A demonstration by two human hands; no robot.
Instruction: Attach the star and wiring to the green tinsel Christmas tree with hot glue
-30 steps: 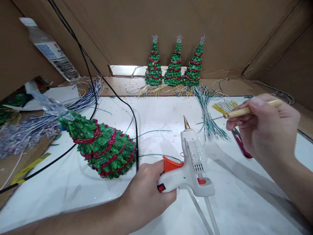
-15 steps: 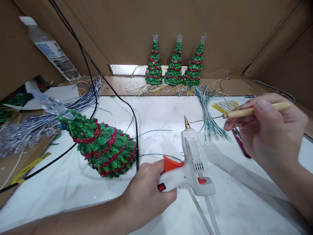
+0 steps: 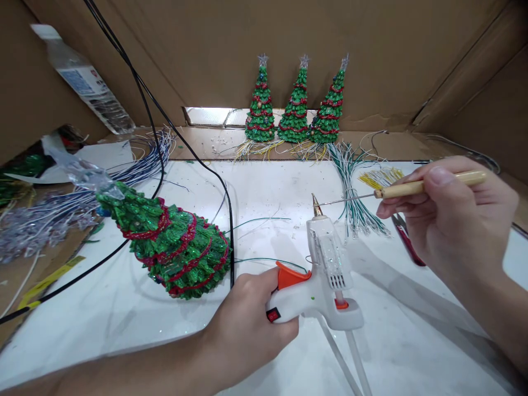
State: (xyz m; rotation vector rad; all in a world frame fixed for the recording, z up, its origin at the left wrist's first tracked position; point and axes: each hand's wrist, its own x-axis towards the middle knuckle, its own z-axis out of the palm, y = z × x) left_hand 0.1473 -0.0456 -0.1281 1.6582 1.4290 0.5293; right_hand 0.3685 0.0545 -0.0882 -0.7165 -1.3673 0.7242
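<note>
My left hand (image 3: 251, 324) is wrapped round the handle of a white hot glue gun (image 3: 330, 275) with an orange trigger; its brass nozzle points away from me. Between the thumb and fingers of my right hand (image 3: 457, 220) is a wooden-handled needle tool (image 3: 429, 185). Its thin metal shaft reaches left, and the tip meets the side of the nozzle. Left of the gun, a green Christmas tree figurine (image 3: 177, 247) with red garlands lies on its side, its clear star toward the upper left. Thin green wires run from near its base.
Three small Christmas trees (image 3: 295, 110) stand at the back against cardboard. Bundles of green-white wires (image 3: 357, 203) and blue-white wires (image 3: 140, 170) lie on the board. Black cables (image 3: 185, 148) hang across the left side. A water bottle (image 3: 86, 82) leans at the upper left. Red-handled pliers (image 3: 408, 242) lie by my right hand.
Almost nothing differs. The needle tool's tip stays at the nozzle, and both hands hold nearly the same pose; the whole view has shifted very slightly.
</note>
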